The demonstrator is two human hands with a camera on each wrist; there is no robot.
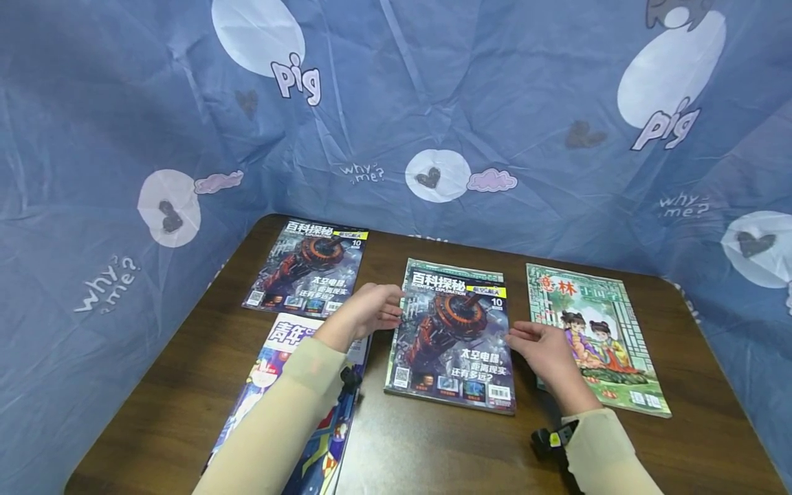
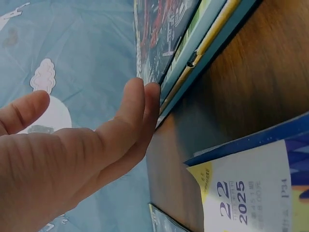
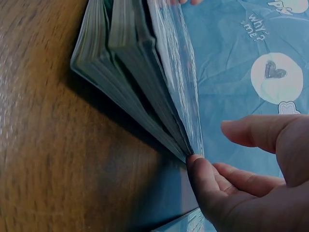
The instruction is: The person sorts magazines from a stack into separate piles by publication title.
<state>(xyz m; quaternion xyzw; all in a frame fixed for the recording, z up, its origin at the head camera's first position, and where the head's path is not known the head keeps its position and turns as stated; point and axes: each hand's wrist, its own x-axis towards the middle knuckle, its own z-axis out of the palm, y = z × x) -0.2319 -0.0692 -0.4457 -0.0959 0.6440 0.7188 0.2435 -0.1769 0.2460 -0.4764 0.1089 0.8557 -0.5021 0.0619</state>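
Nearby, other magazines (image 1: 309, 265) (image 1: 326, 447) (image 1: 609, 330) flank the stack (image 1: 454, 337) between the hands (image 1: 368, 313) (image 1: 547, 357).

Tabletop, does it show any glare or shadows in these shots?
Head view: pale glare on the tabletop near the bottom centre, just in front of the middle magazine stack; left wrist view: a dark shadow on the wood beside that stack; right wrist view: dark shadow along the stack's lower edge.
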